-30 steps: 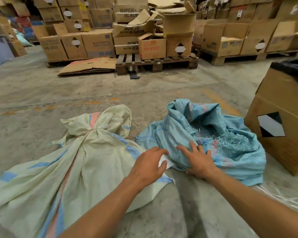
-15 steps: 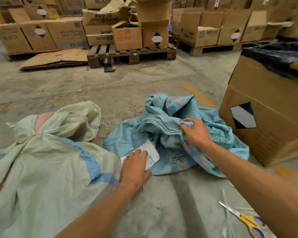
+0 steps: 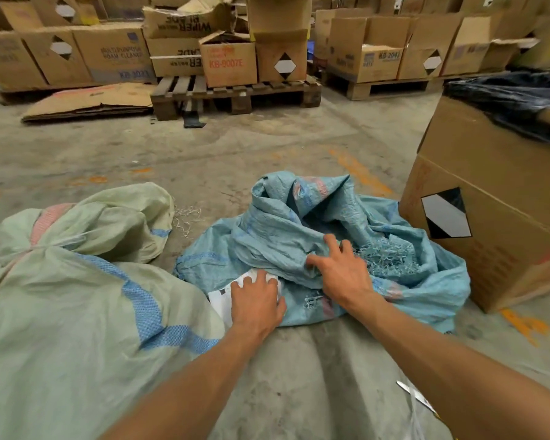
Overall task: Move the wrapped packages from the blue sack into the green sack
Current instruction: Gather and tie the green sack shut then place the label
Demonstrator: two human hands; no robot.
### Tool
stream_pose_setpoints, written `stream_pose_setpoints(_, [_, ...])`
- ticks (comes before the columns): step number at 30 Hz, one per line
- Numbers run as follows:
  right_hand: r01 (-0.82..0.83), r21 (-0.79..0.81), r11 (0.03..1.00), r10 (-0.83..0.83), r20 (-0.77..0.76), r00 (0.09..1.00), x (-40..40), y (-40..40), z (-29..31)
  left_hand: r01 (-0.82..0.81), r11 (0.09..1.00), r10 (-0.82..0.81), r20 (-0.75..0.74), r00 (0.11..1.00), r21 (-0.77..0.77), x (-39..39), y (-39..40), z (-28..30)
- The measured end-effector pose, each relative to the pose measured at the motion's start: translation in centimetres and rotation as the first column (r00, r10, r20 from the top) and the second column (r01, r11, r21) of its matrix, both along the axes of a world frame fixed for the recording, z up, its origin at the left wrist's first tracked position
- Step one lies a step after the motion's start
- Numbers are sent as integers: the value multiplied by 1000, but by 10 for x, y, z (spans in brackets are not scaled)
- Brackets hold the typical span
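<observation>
The blue sack [image 3: 346,246] is being pressed down by the right hand [image 3: 340,274], fingers spread flat on its crumpled cloth, probably so the mouth can be found, while the white label [image 3: 223,296] at its near edge is being touched by the loosely extended left hand [image 3: 256,301]. No wrapped packages are being shown; the green sack [image 3: 77,296], lying just beside, is being kept tied shut at the neck.

Concrete floor [image 3: 267,147], stained, faded orange marks. Green sack [image 3: 77,296] lies at left, tied near top. Blue sack [image 3: 410,281] crumpled just right of it, mouth open. Cardboard box [image 3: 489,223] touching blue sack's right side. Pallet [image 3: 235,93] and flattened cardboard [image 3: 92,101] farther back. Scissors [image 3: 416,396] partly visible near right.
</observation>
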State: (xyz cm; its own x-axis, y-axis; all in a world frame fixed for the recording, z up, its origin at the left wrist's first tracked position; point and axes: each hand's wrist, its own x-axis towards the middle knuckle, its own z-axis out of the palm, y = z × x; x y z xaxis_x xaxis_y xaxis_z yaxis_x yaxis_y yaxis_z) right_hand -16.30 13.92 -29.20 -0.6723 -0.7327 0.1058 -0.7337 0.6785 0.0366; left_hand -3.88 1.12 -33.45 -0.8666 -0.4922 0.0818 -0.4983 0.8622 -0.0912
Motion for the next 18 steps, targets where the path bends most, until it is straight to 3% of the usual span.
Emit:
stream_pose_setpoints(3, [-17,135,991,-17,246,969,4,-4,-14,8,999,-7,-30,1000,32,3,-2,3])
stream_pose_setpoints(5, [-15,187,982,-50,338,940,5,-7,-24,22,990,-10,-94,996,138,5,-5,7])
stream_pose_setpoints(10, [70,222,973,-147,354,924,13,-13,-41,130,914,-24,-267,963,385,18,-22,22])
stream_pose_setpoints(18, [169,230,958,-241,335,911,22,-23,-43,82,841,173,-410,895,535,38,-18,51])
